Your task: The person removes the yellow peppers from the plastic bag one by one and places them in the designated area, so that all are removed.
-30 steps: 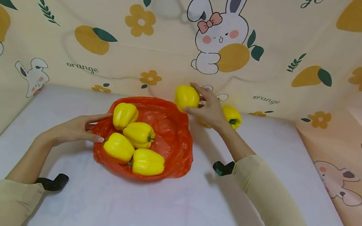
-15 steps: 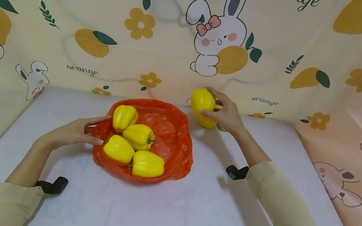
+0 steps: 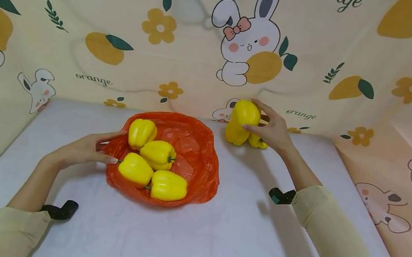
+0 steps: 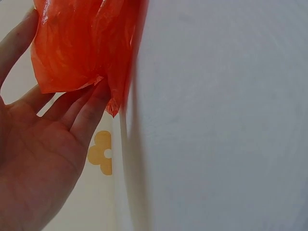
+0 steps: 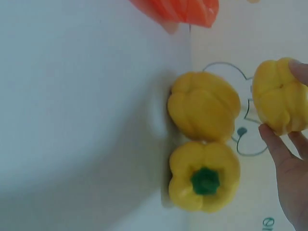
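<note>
Four fingers of my left hand point(image 3: 81, 151) reach behind the near-left edge of a red plastic bag point(image 3: 197, 181), and the thumb lies at its side. In the left wrist view the bag point(image 4: 82, 48) hides the fingertips. Several yellow bell peppers point(image 3: 169, 186) lie in the open bag. My right hand point(image 3: 273, 128) grips a yellow bell pepper point(image 3: 246, 113) between thumb and fingers, raised off the table. Two more yellow bell peppers point(image 5: 204, 106) sit side by side below it, one with its green stem point(image 5: 205, 181) facing the right wrist camera.
A white-covered table point(image 3: 169, 249) spreads under everything. Behind it hangs a patterned cloth point(image 3: 184, 61) with rabbits, flowers and oranges, close to the two loose peppers. Similar cloth point(image 3: 398, 179) rises along the right side.
My right hand has carried its pepper rightward, from above the bag's far-right rim to above the two loose peppers. The left hand and the bag stay in place.
</note>
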`<state>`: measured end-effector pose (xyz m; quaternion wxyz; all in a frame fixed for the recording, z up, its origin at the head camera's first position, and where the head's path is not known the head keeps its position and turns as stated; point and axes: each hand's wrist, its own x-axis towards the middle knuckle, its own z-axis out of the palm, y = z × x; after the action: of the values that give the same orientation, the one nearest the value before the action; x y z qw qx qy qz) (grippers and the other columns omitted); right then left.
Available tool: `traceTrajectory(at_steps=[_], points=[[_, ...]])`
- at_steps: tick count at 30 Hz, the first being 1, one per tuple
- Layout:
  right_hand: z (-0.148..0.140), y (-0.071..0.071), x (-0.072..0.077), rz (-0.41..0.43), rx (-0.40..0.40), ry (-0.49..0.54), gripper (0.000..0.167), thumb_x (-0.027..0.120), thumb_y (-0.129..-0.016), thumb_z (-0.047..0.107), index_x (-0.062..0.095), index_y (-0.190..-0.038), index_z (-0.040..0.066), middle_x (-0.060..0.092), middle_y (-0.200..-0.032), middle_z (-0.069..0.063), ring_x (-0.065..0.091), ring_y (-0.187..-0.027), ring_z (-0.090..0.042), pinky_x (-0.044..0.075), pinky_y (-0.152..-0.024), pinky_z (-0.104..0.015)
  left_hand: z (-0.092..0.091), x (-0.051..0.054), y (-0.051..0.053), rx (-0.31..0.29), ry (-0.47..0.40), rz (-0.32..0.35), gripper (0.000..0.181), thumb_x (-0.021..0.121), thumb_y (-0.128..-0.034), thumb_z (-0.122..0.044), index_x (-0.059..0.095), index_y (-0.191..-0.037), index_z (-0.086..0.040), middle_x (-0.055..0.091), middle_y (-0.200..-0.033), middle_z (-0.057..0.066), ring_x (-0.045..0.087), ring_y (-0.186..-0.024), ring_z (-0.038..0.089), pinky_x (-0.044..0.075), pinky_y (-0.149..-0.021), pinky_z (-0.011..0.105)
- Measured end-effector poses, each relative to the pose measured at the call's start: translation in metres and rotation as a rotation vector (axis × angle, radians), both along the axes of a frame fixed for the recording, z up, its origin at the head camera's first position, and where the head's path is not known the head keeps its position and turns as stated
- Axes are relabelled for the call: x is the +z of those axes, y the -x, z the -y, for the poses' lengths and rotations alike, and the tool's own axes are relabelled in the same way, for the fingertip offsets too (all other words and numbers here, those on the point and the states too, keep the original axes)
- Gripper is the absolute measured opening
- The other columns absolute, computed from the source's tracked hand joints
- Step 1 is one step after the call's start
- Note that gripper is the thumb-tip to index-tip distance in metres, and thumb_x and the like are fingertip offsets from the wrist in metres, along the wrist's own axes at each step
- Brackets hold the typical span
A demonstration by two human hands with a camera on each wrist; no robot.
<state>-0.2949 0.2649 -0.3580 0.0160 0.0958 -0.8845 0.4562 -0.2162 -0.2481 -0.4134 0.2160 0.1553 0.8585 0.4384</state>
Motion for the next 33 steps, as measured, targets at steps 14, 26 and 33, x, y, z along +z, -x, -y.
traceTrajectory(at_steps=[14, 26, 33], points=[[-0.047, -0.011, 0.005, 0.053, -0.078, -0.036, 0.085, 0.082, -0.082, 0.04, 0.036, -0.153, 0.038, 0.033, -0.159, -0.003, 0.044, -0.135, -0.04, 0.044, -0.103, -0.058, -0.002, -0.001, 0.002, 0.015, 0.036, 0.007, 0.086, 0.075, -0.0864, -0.04, 0.03, -0.158, -0.025, 0.029, -0.159, 0.018, 0.027, -0.142, 0.042, 0.034, -0.105, 0.068], [-0.075, -0.014, 0.006, 0.024, -0.122, -0.052, 0.085, 0.078, -0.086, 0.036, 0.029, -0.157, 0.033, 0.026, -0.163, -0.001, 0.042, -0.135, -0.042, 0.044, -0.105, -0.055, 0.0, 0.003, 0.003, -0.008, -0.009, 0.0, 0.084, 0.075, -0.0872, -0.036, 0.031, -0.157, -0.022, 0.029, -0.159, 0.018, 0.028, -0.142, 0.042, 0.035, -0.106, 0.066], [-0.091, -0.014, -0.004, 0.023, -0.155, -0.047, 0.088, 0.076, -0.087, 0.04, 0.027, -0.158, 0.029, 0.026, -0.163, -0.005, 0.046, -0.131, -0.04, 0.045, -0.105, -0.051, 0.001, 0.004, 0.002, -0.031, -0.032, -0.005, 0.081, 0.074, -0.0884, -0.032, 0.032, -0.157, -0.019, 0.029, -0.159, 0.02, 0.03, -0.14, 0.043, 0.037, -0.105, 0.065]])
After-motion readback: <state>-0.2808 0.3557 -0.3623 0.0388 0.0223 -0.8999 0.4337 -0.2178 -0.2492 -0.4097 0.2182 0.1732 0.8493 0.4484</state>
